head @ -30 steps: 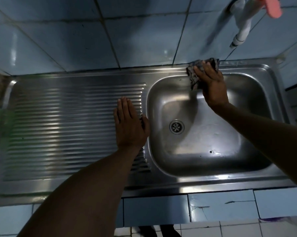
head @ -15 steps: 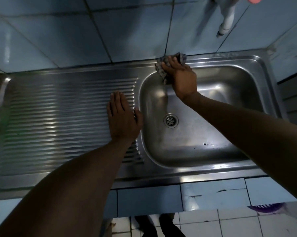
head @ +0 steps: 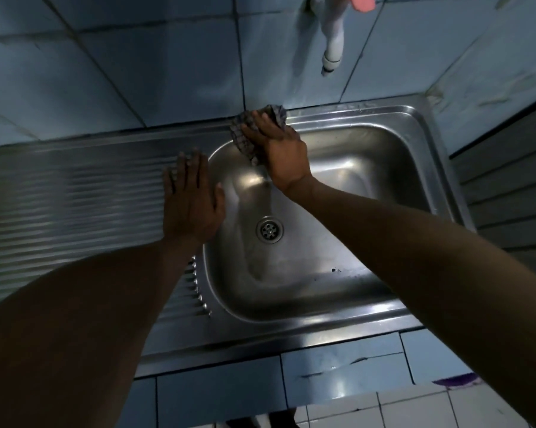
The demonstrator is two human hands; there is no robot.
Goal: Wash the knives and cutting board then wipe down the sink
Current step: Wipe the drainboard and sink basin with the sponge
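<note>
Evidently bracing the body, the left hand [head: 190,200] lay flat with straight fingers on the ribbed drainboard [head: 75,205] left of centre, while the right hand [head: 280,146] pressed a checked cloth [head: 245,134] onto the sink [head: 414,125] rim at upper centre, fingers curled over it to wipe. Since a second earlier, the cloth had slid left along the back rim toward the basin's corner; the left hand had kept its place.

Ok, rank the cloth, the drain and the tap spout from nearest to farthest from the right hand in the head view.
1. Cloth: under the right hand, on the sink's back rim.
2. Drain: basin floor, below the hand.
3. Tap spout: up on the wall, farthest.
</note>
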